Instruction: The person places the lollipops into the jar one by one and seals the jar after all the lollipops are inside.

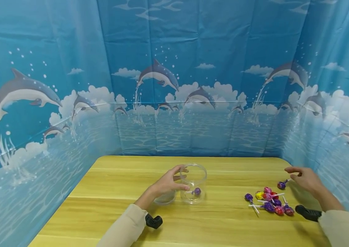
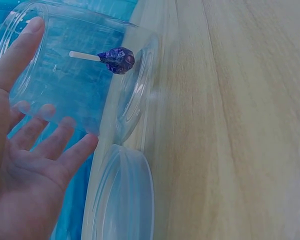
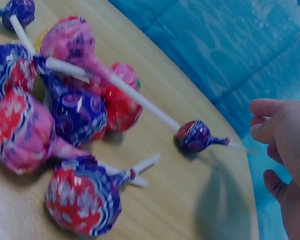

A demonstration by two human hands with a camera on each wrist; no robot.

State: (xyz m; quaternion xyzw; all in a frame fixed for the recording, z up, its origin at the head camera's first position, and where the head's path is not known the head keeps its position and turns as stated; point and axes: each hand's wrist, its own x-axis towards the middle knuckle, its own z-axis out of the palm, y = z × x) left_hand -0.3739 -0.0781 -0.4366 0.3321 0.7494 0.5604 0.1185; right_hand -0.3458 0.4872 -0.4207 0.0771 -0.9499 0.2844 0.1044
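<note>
My left hand [image 1: 164,184] holds a clear plastic jar [image 1: 204,181] standing upright without a lid, thumb and fingertips against its side near the rim. Inside, at the bottom, is one purple-wrapped lollipop [image 2: 119,61] with a white stick. A round clear lid [image 2: 135,200] lies on the table beside the jar, partly behind my left hand in the head view. Over at the right, my right hand [image 1: 308,181] hovers with loosely bent fingers, holding nothing visible. Closest to it is a single purple-and-red lollipop [image 3: 193,136], its stick pointing toward the fingers with a small gap between.
Several wrapped lollipops [image 1: 268,206] in purple, pink, red and yellow lie heaped left of my right hand. The yellow wood-grain table [image 1: 116,212] is bordered at the back and sides by a blue dolphin curtain [image 1: 174,133]. Black wrist devices [image 1: 308,212] sit at both sleeves.
</note>
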